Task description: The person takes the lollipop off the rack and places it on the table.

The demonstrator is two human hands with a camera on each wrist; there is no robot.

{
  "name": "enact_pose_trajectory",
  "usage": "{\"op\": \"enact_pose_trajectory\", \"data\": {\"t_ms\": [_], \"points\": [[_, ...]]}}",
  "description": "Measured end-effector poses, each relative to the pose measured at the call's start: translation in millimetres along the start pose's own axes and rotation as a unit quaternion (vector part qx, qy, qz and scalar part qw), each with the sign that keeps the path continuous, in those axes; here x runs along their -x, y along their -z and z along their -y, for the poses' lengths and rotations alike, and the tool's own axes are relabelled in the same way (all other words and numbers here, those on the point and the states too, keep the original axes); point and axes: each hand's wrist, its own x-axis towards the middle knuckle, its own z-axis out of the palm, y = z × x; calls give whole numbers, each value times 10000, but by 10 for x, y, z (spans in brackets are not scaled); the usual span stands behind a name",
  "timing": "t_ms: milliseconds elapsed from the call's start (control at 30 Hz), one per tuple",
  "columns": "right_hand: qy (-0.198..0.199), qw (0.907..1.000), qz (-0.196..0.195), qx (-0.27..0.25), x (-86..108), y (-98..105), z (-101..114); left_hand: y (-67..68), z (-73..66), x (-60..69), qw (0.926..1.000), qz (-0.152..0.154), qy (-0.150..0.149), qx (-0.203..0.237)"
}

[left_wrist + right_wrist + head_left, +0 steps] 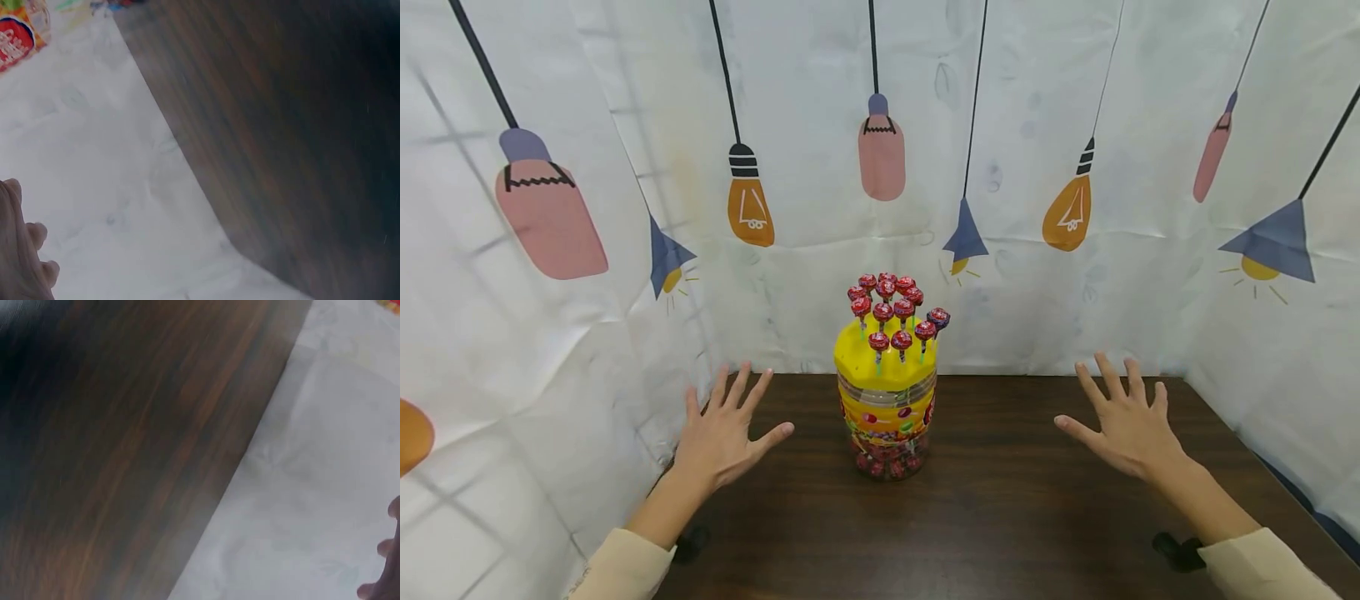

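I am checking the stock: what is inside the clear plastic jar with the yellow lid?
Round red pieces show low inside the clear plastic jar; higher up, the colourful printed label and opaque yellow lid hide any contents.

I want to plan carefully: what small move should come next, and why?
Perhaps ease the right grip inward, toward the outermost lollipop on that side. Both it and the left grip are spread, empty and apart from the jar, and this lollipop stands at the edge of the group, so it looks easiest to reach.
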Motion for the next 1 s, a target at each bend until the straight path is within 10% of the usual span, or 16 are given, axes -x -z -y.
{"op": "enact_pose_trajectory", "data": {"t_ms": [333,533,767,1000], "points": [[523,9947,-265,-849,-13,-78,331,-155,-256,72,9960,-304,-226,813],[911,9731,-523,-2050,-97,-77,549,-222,-401,60,9781,-795,-416,1876],[1014,9435,-734,-3067,-227,-40,791,-268,-582,6,9403,-1280,-572,3101],[1184,9133,-1084,-3744,-390,76,1020,-307,-698,-85,8755,-1289,-562,4623]]}}
